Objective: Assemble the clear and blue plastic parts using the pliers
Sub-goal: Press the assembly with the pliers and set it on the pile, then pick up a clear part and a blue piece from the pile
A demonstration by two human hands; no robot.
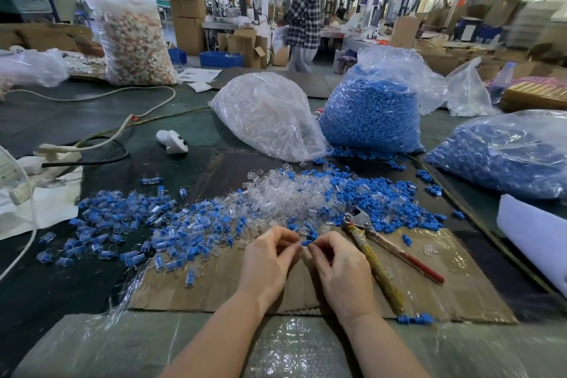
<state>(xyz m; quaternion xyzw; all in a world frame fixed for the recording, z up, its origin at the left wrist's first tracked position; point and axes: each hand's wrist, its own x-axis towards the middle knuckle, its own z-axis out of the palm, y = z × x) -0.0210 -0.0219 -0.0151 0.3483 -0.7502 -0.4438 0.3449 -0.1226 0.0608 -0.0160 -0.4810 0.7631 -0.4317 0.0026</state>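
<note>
Factory floor, busy background: stacked cartons, wall fans, a person in a checked shirt (303, 9) standing far off. Work surface is a dark table with a flattened cardboard sheet (460, 291) taped down as a mat.

Stock: bag of clear parts (267, 113) far centre, bag of blue parts (371, 113) to its right, another blue-filled bag (503, 150) further right. Loose clear parts (276, 193) heaped mid-mat, loose blue parts (383, 193) to their right, and what look like joined clear-and-blue pieces (122, 224) spread to the left.

Hands: left hand (270, 261) and right hand (340, 264) close together at near centre, fingers curled. Right pinches a small blue part (306, 243) at its fingertips. Left fingertips seem to pinch a clear piece just beside it, but the piece is too small and transparent to confirm.

Pliers (368, 239) lie on the mat just right of the right hand, jaws far, handles near, one yellowish and one red-tipped. Untouched now.

Handling judgement: the parts are tiny, very light, rigid moulded plastic, probably smooth and apt to slip or spring away under pressure. Fingertip pinch on the sides, leaving the mating end free, seems the right hold. Clear shells look thin, so they may crack if the pliers squeeze hard or off-axis. Pliers are heavier and stiff; take them by both handles, well back from the jaws.
</note>
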